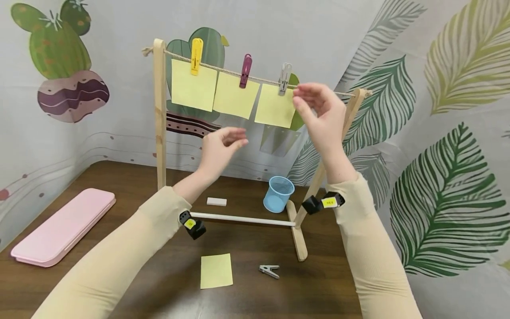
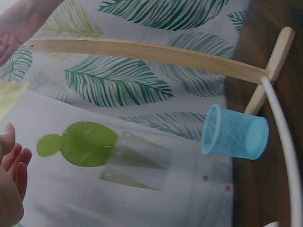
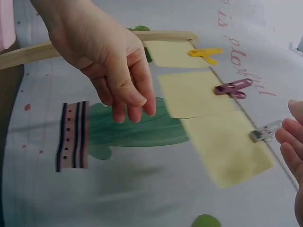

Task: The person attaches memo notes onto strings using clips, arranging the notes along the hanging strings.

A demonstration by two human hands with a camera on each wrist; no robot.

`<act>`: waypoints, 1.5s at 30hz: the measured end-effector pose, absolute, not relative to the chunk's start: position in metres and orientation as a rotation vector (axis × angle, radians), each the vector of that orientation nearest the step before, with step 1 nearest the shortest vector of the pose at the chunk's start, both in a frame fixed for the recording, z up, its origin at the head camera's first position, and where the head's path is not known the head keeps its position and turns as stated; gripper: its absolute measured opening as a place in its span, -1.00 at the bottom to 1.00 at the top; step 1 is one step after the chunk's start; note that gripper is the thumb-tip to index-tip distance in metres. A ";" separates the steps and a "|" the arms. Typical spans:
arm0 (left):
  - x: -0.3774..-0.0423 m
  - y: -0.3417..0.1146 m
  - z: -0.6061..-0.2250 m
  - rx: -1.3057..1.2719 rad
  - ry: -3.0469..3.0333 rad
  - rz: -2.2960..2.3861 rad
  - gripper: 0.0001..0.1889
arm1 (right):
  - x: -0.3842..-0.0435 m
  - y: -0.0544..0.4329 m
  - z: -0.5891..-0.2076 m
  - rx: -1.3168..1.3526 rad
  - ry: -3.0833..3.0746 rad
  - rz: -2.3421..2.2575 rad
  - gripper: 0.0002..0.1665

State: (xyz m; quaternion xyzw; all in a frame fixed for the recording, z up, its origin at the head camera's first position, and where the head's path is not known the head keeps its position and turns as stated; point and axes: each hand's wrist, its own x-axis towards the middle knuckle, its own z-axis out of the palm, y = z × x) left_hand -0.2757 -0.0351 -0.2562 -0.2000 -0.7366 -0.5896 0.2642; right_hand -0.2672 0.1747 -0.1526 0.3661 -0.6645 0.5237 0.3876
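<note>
My right hand (image 1: 324, 113) is raised beside the top right corner of the third yellow sticky note (image 1: 275, 106), its fingers loosely bent. A grey clothespin (image 1: 284, 79) clips that note to a string. In the right wrist view, the right hand's fingertips (image 3: 284, 135) are close to this clothespin (image 3: 265, 132) and hold nothing. My left hand (image 1: 218, 150) hovers below the middle sticky note (image 1: 236, 95), fingers relaxed and nothing between them. A purple clothespin (image 1: 245, 71) fastens the middle note, and a yellow one (image 1: 196, 56) fastens the left note (image 1: 194, 86).
The string runs between two wooden posts (image 1: 160, 110) joined low down by a white rod (image 1: 243, 219). On the table lie a loose sticky note (image 1: 216, 271), a grey clothespin (image 1: 269, 270), a white block (image 1: 216, 201) and a pink case (image 1: 63, 226). A blue mesh cup (image 1: 279, 195) stands behind the rod.
</note>
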 end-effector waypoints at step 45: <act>-0.226 -0.070 -0.463 -1.050 -2.970 -1.412 -0.46 | -0.232 0.239 -0.443 1.189 -3.047 1.239 -0.50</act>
